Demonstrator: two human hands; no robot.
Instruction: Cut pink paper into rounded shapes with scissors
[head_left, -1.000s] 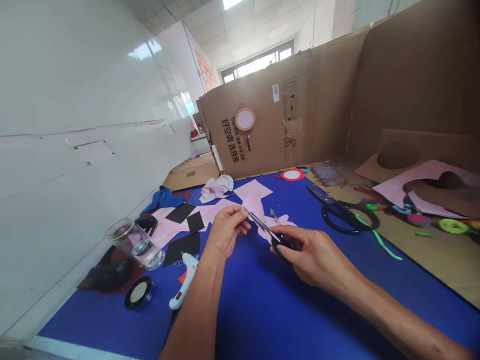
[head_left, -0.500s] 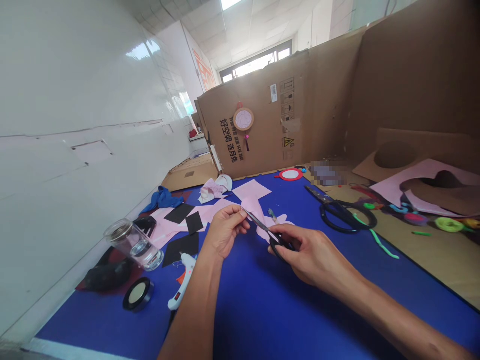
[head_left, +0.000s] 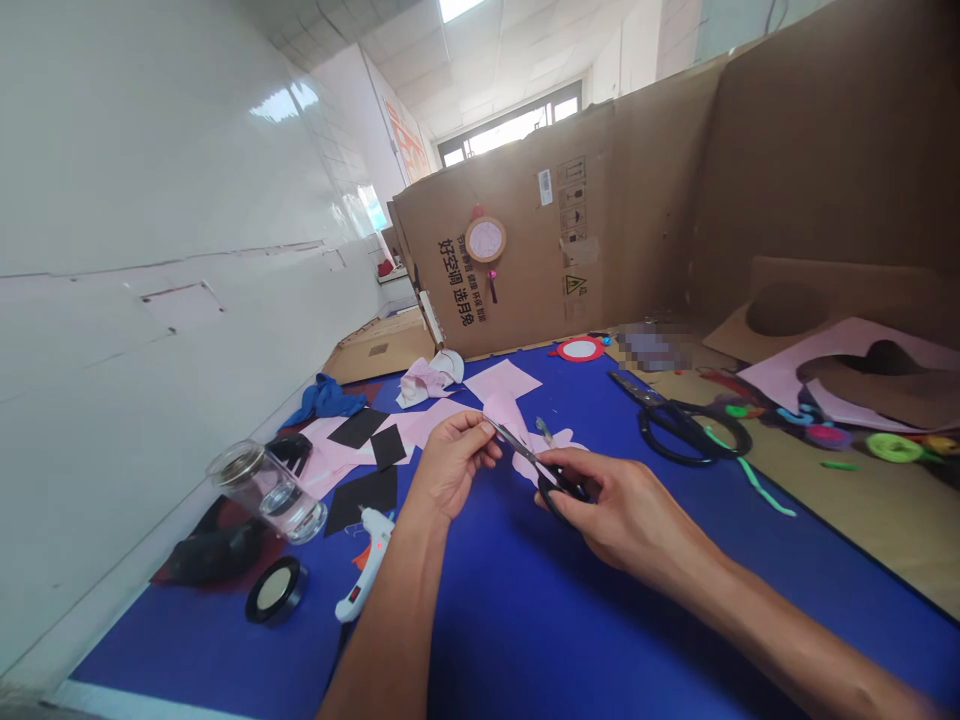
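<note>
My left hand (head_left: 450, 465) is pinched closed above the blue table, thumb against fingertips; whatever it grips is too small or hidden to name. Black-handled scissors (head_left: 516, 443) are held in my right hand (head_left: 626, 505), with fingers and thumb around the handles. Their blades look nearly closed, and the tips reach up to the left thumb and fingertips. Behind the scissors lies pink paper (head_left: 504, 408), with a scalloped pink piece (head_left: 568, 440) beside it. Left of my left hand are squares of black paper (head_left: 388, 447) on more pink sheets.
A glue gun (head_left: 365, 575) lies beside my left forearm, near a glass jar (head_left: 277, 495) and its lid (head_left: 276, 590). Large scissors (head_left: 682, 430) and a green pipe cleaner (head_left: 765, 488) lie at right. Cardboard (head_left: 517, 270) walls the back, with a red-rimmed disc (head_left: 580, 349) before it.
Both hands and the scissors stay in nearly the same place. The whole view has shifted very slightly.
</note>
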